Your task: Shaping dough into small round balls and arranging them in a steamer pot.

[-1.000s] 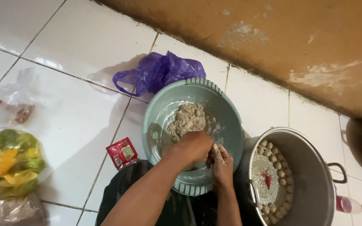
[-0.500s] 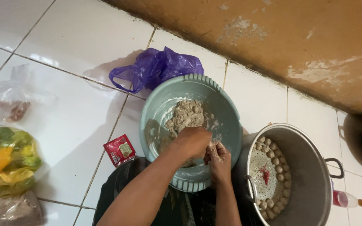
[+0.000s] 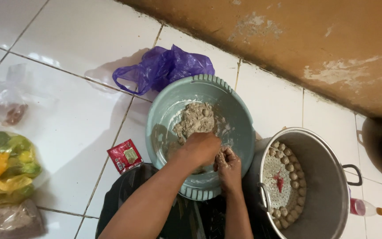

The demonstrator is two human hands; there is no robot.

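A grey-green plastic basin [image 3: 173, 99] sits on the tiled floor and holds a lump of grey-brown meat paste [image 3: 194, 120]. My left hand [image 3: 201, 148] is inside the basin, fingers closed around a handful of the paste. My right hand [image 3: 227, 164], smeared with paste, is pressed against the left hand at the basin's near rim. To the right stands a metal pot [image 3: 323, 177] with small round meatballs [image 3: 288, 170] lined along a perforated insert.
A purple plastic bag [image 3: 164, 68] lies behind the basin. A red sachet [image 3: 124, 156] lies on the floor to the left. Clear bags of vegetables [image 3: 5, 166] lie far left. A small bottle [image 3: 365, 208] is at the right. A brown wall runs along the back.
The view has shifted slightly. Both hands stay together in the basin, working the paste; the left hand has edged a little toward the near rim.
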